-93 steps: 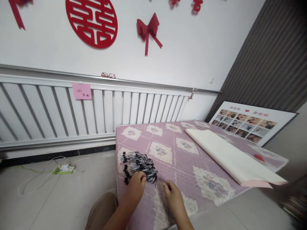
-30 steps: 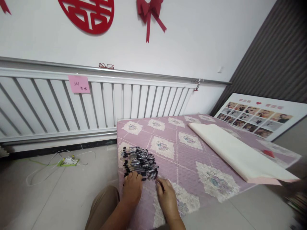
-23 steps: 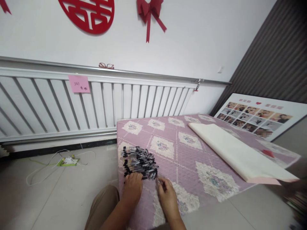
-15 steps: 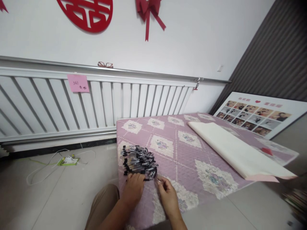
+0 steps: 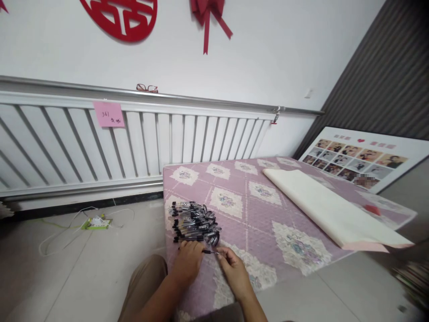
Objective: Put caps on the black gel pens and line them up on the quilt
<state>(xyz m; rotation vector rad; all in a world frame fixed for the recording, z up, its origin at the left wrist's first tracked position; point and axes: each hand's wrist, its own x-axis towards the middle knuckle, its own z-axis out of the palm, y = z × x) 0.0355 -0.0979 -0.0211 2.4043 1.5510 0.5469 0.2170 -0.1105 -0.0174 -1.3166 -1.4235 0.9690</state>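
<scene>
1. Purple floral cover [image 5: 259, 219] spreads toward two o'clock.
2. Pen pile [image 5: 196, 222] lies at twelve o'clock from the left hand [image 5: 189, 258].
3. That hand grips a black pen [image 5: 207, 252] pointing toward three o'clock.
4. The right hand [image 5: 235, 270] pinches a small part [image 5: 219, 253], unidentifiable, at its tip.

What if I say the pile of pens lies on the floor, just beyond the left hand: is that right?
The surface is wrong. The head view shows the pile of pens on the purple, flower-patterned cover, just beyond the left hand.
</scene>
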